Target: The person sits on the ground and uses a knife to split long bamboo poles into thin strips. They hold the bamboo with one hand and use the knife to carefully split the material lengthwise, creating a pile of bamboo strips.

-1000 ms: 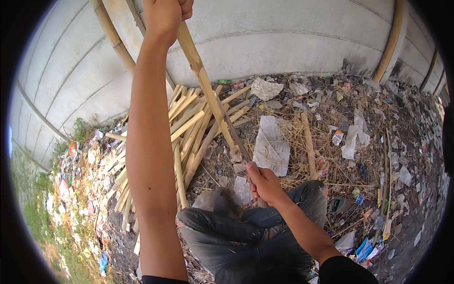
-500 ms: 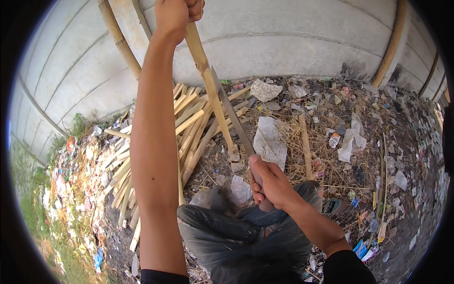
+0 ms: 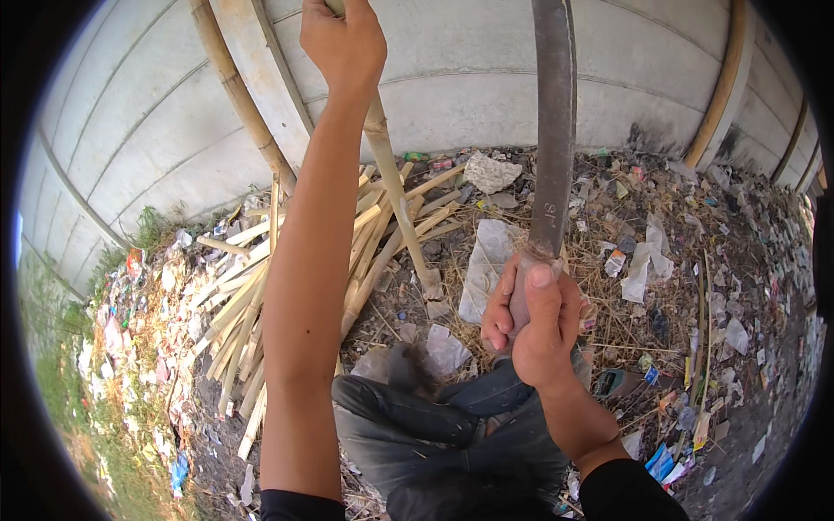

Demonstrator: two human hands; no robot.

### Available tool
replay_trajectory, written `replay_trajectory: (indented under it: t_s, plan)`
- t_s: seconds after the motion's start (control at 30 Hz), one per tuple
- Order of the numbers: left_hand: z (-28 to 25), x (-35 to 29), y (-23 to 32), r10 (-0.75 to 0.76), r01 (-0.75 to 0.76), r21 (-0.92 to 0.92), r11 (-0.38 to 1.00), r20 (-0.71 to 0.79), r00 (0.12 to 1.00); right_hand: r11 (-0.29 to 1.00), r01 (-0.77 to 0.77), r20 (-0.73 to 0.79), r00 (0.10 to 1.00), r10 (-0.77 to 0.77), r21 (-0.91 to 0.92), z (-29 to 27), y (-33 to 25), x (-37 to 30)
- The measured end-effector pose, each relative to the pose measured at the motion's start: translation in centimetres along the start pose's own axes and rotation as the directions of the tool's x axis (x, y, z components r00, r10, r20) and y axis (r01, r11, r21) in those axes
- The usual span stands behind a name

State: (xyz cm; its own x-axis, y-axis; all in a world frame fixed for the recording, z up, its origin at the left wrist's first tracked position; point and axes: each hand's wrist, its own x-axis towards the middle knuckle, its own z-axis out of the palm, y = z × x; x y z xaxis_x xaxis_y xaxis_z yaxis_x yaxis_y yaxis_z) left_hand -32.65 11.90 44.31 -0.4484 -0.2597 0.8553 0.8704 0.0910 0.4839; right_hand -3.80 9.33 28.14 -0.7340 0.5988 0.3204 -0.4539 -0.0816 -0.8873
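Observation:
High in the view, my left hand point(image 3: 345, 48) is closed around the upper part of a split bamboo stick point(image 3: 393, 169). The stick slants down to the right, and its lower end meets the ground near a small pale block. My right hand point(image 3: 543, 317) grips the handle of a machete point(image 3: 554, 122) in front of my bent legs. Its long dark blade points up and away, apart from the bamboo, and its tip runs out of the top of the view.
A heap of split bamboo sticks point(image 3: 252, 304) lies behind my left forearm. A concrete panel wall point(image 3: 460, 104) with bamboo poles point(image 3: 234, 82) against it stands ahead. A pale rock point(image 3: 493, 174), flattened sacking point(image 3: 488, 269) and scattered litter cover the ground.
The machete has come away from the bamboo and swung right to point up. My left hand has shifted right with the stick, which now shows a smoother, rounder side.

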Motion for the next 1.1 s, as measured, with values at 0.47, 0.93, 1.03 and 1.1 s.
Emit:
replay_trajectory:
  t_s: [0.47,0.93,1.03,1.1]
  plan:
    - [-0.3,1.5,1.6,0.151,-0.151,-0.029,0.988,-0.011,0.988,0.937,-0.348,0.087,0.935,0.345,0.025,-1.7,3.3,-3.0]
    - [-0.6,-0.2,1.8,-0.027,0.024,0.035,0.999,0.103,0.994,0.936,-0.349,0.018,0.937,0.349,0.033,-2.8,2.6,-2.8]
    - [-1.3,-0.1,2.2,-0.039,0.041,-0.009,0.999,0.152,0.988,0.933,-0.359,0.017,0.933,0.358,0.035,-2.8,2.8,-2.8]
    - [-2.4,-0.5,4.4,-0.111,0.129,-0.054,0.990,0.262,0.959,0.931,-0.364,0.013,0.931,0.364,0.032,-3.1,2.9,-2.8]
